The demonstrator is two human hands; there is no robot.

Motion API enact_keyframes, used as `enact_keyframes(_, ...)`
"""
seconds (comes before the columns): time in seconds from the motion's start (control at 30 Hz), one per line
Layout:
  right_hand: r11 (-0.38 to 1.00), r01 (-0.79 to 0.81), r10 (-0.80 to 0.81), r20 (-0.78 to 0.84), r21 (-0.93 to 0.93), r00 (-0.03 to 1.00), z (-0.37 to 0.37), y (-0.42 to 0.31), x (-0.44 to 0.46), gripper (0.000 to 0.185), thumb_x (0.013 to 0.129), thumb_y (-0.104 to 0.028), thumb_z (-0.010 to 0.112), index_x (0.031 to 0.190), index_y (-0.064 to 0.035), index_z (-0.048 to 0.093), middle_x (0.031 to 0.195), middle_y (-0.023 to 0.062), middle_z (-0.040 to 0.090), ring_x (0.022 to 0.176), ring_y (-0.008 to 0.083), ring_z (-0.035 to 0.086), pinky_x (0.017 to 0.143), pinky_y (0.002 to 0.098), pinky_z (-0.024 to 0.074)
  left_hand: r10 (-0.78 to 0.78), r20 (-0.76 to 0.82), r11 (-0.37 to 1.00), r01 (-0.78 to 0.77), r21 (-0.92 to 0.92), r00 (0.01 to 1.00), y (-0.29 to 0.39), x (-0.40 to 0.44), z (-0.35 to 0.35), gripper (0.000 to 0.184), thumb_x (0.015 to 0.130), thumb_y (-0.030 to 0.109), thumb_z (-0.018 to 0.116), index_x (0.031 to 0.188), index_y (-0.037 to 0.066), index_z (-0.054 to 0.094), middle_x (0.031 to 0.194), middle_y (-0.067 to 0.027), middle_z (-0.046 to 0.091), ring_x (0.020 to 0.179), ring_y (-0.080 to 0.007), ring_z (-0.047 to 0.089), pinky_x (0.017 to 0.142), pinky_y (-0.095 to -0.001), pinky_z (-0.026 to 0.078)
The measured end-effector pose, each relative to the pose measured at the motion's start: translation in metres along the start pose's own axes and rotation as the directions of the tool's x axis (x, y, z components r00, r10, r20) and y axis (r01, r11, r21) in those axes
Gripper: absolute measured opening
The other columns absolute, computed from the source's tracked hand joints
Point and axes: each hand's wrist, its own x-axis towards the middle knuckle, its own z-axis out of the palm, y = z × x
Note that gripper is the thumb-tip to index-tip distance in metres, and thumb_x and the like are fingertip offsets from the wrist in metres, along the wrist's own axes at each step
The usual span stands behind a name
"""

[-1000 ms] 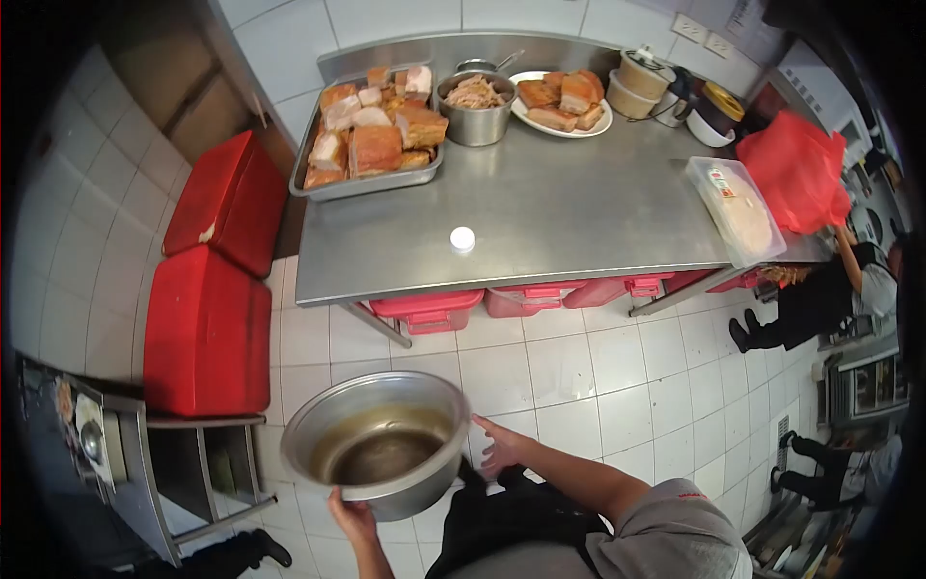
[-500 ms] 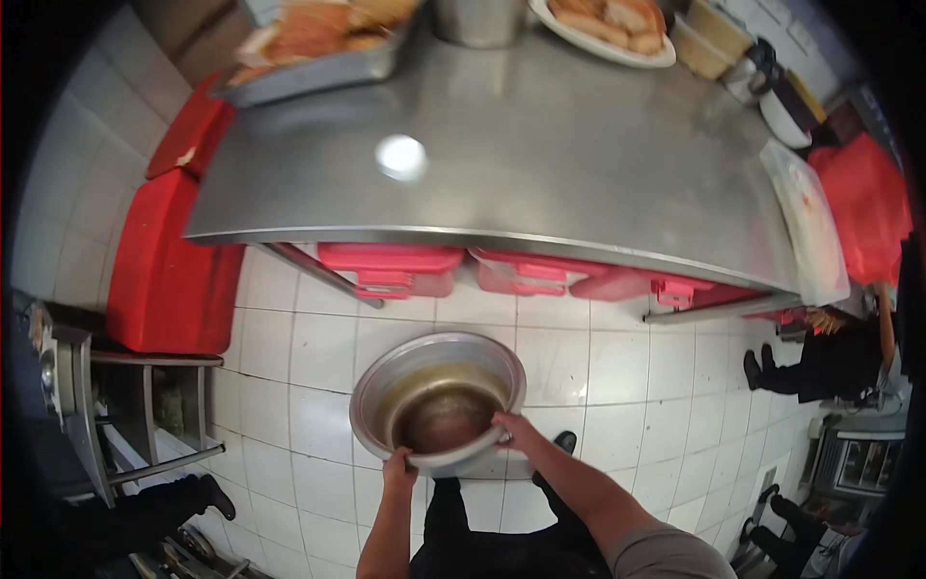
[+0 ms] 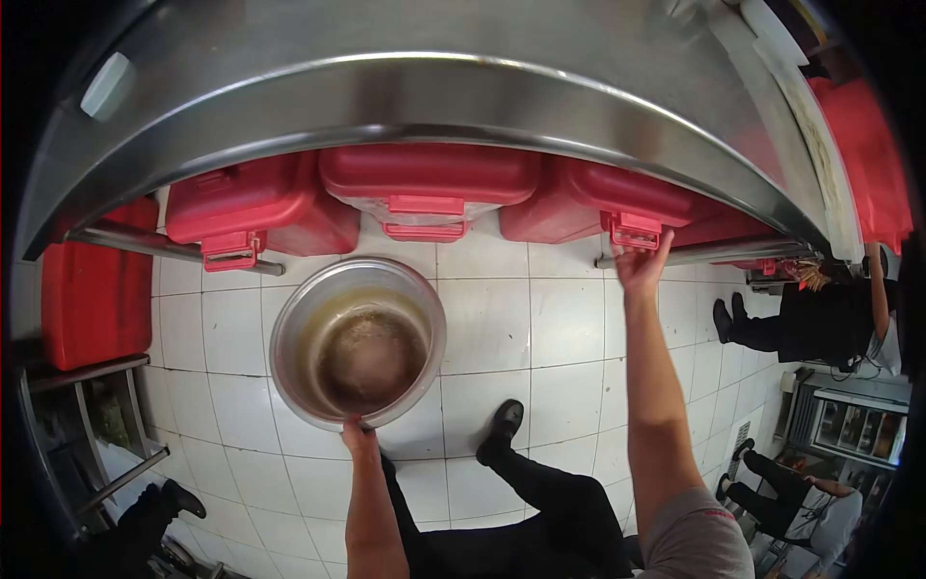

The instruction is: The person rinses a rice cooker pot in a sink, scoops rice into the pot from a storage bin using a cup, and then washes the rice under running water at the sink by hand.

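My left hand (image 3: 359,438) grips the near rim of a wide, deep metal basin (image 3: 292,333). The basin is tilted toward me, and its inside bottom is stained brown. My right hand (image 3: 640,267) reaches forward to a red lidded container (image 3: 579,203) under the steel table. Its palm faces up and its fingers are at the front latch (image 3: 635,230), with the fingertips partly hidden behind it.
The steel table (image 3: 424,87) has its front edge over several red containers, including a middle one (image 3: 424,174) and a left one (image 3: 251,207). A red box (image 3: 96,299) and metal rack (image 3: 87,372) stand left. Other people (image 3: 810,314) are at the right.
My right hand has let go of the basin and moved forward to the right container's latch. The basin, held by my left hand, is now left of my body, and the view is closer to the table.
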Motion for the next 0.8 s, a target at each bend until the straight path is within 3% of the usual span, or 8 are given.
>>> enact_keyframes(0.1, 0.986, -0.015, 0.016, 0.006, -0.167, 1.0, -0.016, -0.01, 0.033, 0.043, 0.082, -0.038, 0.06, 0.111, -0.0086, 0.05, 0.103, 0.008, 0.06, 0.09, 0.0243, 0.061, 0.076, 0.0438, 0.0514, -0.033, -0.062, 0.976, 0.046, 0.213, 0.998, -0.01, 0.014, -0.027, 0.027, 0.072, 0.006, 0.06, 0.098, 0.003, 0.052, 0.093, -0.0062, 0.057, 0.089, -0.0201, 0.054, 0.083, -0.0405, 0.043)
enact_keyframes(0.2, 0.994, -0.026, 0.028, 0.015, -0.102, 1.0, -0.01, -0.008, 0.027, 0.035, 0.082, -0.022, 0.063, 0.111, -0.0075, 0.05, 0.107, 0.0103, 0.059, 0.094, 0.0244, 0.06, 0.078, 0.0405, 0.0533, -0.339, -0.008, 0.92, 0.333, 0.207, 0.941, -0.011, 0.032, -0.046, 0.041, 0.073, 0.009, 0.06, 0.112, 0.007, 0.049, 0.114, -0.0087, 0.051, 0.107, -0.0248, 0.048, 0.087, -0.048, 0.039)
enact_keyframes(0.43, 0.996, 0.044, -0.041, 0.041, -0.077, 0.998, 0.0, 0.006, 0.008, 0.03, 0.084, -0.018, 0.06, 0.11, -0.0066, 0.051, 0.106, 0.0097, 0.059, 0.095, 0.0226, 0.06, 0.08, 0.0374, 0.0537, -0.429, 0.229, 0.89, 0.366, 0.27, 0.874, -0.023, 0.084, -0.092, 0.042, 0.077, 0.025, 0.055, 0.115, 0.009, 0.047, 0.116, -0.0088, 0.052, 0.111, -0.0248, 0.047, 0.093, -0.0469, 0.033)
enact_keyframes(0.53, 0.997, 0.061, -0.057, 0.063, -0.056, 0.996, -0.003, 0.027, -0.022, 0.03, 0.084, -0.017, 0.061, 0.11, -0.007, 0.051, 0.105, 0.0089, 0.06, 0.094, 0.0224, 0.06, 0.08, 0.0373, 0.0539, -0.422, 0.184, 0.901, 0.388, 0.195, 0.888, -0.03, 0.087, -0.098, 0.048, 0.073, 0.034, 0.056, 0.114, 0.011, 0.047, 0.116, -0.0083, 0.053, 0.108, -0.0239, 0.048, 0.091, -0.0448, 0.033)
enact_keyframes(0.63, 0.996, 0.065, -0.063, 0.029, -0.059, 0.998, -0.009, 0.041, -0.062, 0.03, 0.085, -0.016, 0.059, 0.111, -0.0064, 0.049, 0.106, 0.0093, 0.059, 0.093, 0.0226, 0.06, 0.08, 0.037, 0.053, -0.4, -0.107, 0.901, 0.412, 0.135, 0.91, -0.026, 0.072, -0.092, 0.055, 0.071, 0.042, 0.058, 0.115, 0.012, 0.046, 0.117, -0.0069, 0.052, 0.104, -0.0224, 0.05, 0.089, -0.0434, 0.033)
enact_keyframes(0.73, 0.995, 0.078, -0.075, 0.048, -0.064, 0.996, -0.014, 0.043, -0.105, 0.022, 0.088, -0.02, 0.054, 0.107, -0.009, 0.049, 0.098, 0.008, 0.061, 0.091, 0.022, 0.06, 0.077, 0.0372, 0.0525, -0.349, -0.103, 0.829, 0.358, 0.43, 0.931, -0.01, 0.059, -0.075, 0.054, 0.075, 0.04, 0.056, 0.121, 0.014, 0.042, 0.123, -0.0054, 0.047, 0.11, -0.0214, 0.046, 0.093, -0.0452, 0.03)
enact_keyframes(0.77, 0.996, 0.066, -0.064, 0.031, -0.065, 0.997, -0.015, 0.042, -0.122, 0.022, 0.089, -0.02, 0.053, 0.107, -0.0093, 0.049, 0.099, 0.0079, 0.061, 0.092, 0.0219, 0.06, 0.077, 0.0364, 0.0524, -0.303, 0.128, 0.663, 0.112, 0.74, 0.944, -0.016, 0.071, -0.075, 0.056, 0.077, 0.04, 0.055, 0.124, 0.014, 0.04, 0.126, -0.0056, 0.044, 0.114, -0.0218, 0.043, 0.095, -0.0468, 0.027)
enact_keyframes(0.8, 0.999, 0.047, -0.048, -0.012, -0.027, 0.999, -0.013, 0.042, -0.138, 0.022, 0.089, -0.022, 0.051, 0.108, -0.0097, 0.049, 0.099, 0.0077, 0.061, 0.092, 0.0213, 0.059, 0.076, 0.0352, 0.0522, -0.29, 0.186, 0.635, 0.043, 0.772, 0.939, -0.009, 0.048, -0.052, 0.055, 0.079, 0.039, 0.054, 0.126, 0.015, 0.038, 0.128, -0.0058, 0.041, 0.118, -0.0221, 0.039, 0.097, -0.0487, 0.024)
